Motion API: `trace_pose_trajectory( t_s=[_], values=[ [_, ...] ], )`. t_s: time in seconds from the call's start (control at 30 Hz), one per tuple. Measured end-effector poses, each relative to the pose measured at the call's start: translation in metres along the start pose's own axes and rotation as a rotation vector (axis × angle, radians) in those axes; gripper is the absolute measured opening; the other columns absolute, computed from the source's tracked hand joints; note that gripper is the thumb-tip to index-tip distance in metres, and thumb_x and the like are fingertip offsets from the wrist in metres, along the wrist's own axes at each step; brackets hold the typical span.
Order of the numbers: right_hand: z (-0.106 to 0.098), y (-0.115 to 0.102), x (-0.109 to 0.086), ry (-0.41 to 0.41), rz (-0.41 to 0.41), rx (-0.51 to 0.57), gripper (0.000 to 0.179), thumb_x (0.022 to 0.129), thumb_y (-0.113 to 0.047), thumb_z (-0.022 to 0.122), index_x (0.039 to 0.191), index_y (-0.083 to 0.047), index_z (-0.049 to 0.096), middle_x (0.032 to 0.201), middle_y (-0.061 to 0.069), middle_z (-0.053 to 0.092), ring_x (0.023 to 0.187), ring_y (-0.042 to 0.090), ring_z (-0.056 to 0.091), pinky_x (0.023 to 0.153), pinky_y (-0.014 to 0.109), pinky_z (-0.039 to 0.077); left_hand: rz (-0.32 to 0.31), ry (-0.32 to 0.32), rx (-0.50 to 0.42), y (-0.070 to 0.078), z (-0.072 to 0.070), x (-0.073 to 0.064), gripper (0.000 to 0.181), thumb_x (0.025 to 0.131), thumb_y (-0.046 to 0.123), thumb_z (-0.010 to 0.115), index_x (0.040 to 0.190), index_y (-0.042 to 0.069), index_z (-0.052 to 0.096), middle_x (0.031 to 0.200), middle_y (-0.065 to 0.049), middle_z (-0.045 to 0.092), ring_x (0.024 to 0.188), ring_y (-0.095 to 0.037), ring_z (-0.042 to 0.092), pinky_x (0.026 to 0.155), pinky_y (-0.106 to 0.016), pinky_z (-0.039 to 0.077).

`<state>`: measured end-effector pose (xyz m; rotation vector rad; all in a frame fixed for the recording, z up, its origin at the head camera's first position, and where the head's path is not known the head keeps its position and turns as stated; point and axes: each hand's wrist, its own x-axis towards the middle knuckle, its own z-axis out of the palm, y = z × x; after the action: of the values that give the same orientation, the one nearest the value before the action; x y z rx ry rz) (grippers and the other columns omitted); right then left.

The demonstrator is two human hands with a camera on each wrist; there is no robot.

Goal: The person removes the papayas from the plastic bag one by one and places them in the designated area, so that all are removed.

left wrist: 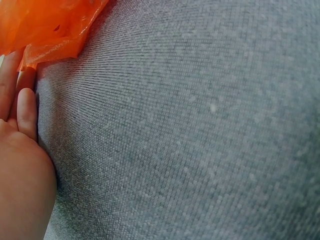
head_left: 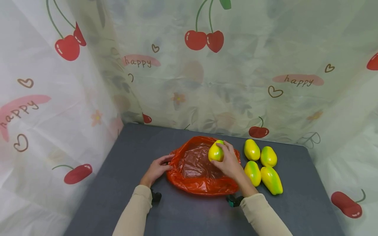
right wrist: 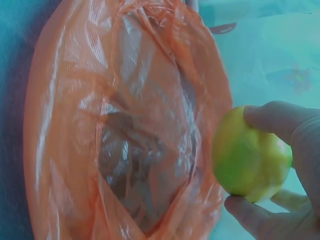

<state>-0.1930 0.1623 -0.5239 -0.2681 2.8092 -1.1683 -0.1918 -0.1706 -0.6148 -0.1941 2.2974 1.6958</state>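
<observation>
A red plastic bag (head_left: 203, 186) lies on the table with its wide mouth facing up. At its left rim, my left hand (head_left: 157, 168) holds the plastic between thumb and fingers; in the left wrist view some of the fingers (left wrist: 27, 112) pass behind the orange-looking film. My right hand (head_left: 230, 162) grips a yellow-green mango (head_left: 216, 151) over the right part of the bag's mouth. In the right wrist view, thumb and fingers clasp the mango (right wrist: 250, 155) from the side, beside the bag's opening (right wrist: 140, 165).
Several more mangoes (head_left: 271, 180) lie grouped to the right of the bag, close to my right forearm. The dark grey table (head_left: 141, 141) ends at the back against a cherry-printed curtain (head_left: 224, 95), which also hangs along both sides.
</observation>
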Motion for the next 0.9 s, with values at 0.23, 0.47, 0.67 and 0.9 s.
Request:
trace_pose_trajectory(
  t_s=[0.23, 0.47, 0.67, 0.9],
  values=[
    [-0.012, 0.007, -0.004, 0.024, 0.013, -0.028, 0.077, 0.088, -0.027, 0.080, 0.153, -0.013, 0.040, 0.166, 0.021, 0.018, 0.140, 0.045, 0.043, 0.108, 0.060, 0.048, 0.001, -0.003, -0.010, 0.001, -0.001, 0.000, 0.052, 0.090, 0.017, 0.075, 0.138, 0.032, 0.064, 0.141, -0.001, 0.064, 0.136, -0.025, 0.055, 0.119, -0.051, 0.040],
    [-0.024, 0.012, -0.006, 0.045, 0.018, -0.052, 0.077, 0.089, -0.028, 0.079, 0.153, -0.011, 0.040, 0.166, 0.022, 0.018, 0.141, 0.046, 0.042, 0.108, 0.062, 0.047, -0.005, -0.012, -0.008, 0.003, -0.003, 0.001, 0.051, 0.090, 0.018, 0.074, 0.138, 0.032, 0.064, 0.141, -0.001, 0.063, 0.134, -0.026, 0.056, 0.116, -0.052, 0.044],
    [-0.033, 0.020, -0.011, 0.053, 0.018, -0.062, 0.078, 0.089, -0.027, 0.079, 0.153, -0.009, 0.039, 0.166, 0.024, 0.018, 0.143, 0.048, 0.038, 0.110, 0.065, 0.044, -0.006, -0.009, 0.003, 0.004, -0.002, -0.001, 0.051, 0.090, 0.018, 0.075, 0.138, 0.032, 0.064, 0.142, -0.001, 0.063, 0.135, -0.026, 0.055, 0.118, -0.052, 0.042],
    [-0.047, 0.029, -0.017, 0.059, 0.066, -0.075, 0.078, 0.090, -0.029, 0.078, 0.155, -0.010, 0.038, 0.166, 0.025, 0.016, 0.145, 0.050, 0.034, 0.110, 0.066, 0.042, -0.001, -0.018, 0.001, 0.003, -0.001, -0.002, 0.051, 0.091, 0.018, 0.075, 0.139, 0.032, 0.063, 0.142, -0.001, 0.063, 0.136, -0.026, 0.054, 0.118, -0.052, 0.041]
  ],
)
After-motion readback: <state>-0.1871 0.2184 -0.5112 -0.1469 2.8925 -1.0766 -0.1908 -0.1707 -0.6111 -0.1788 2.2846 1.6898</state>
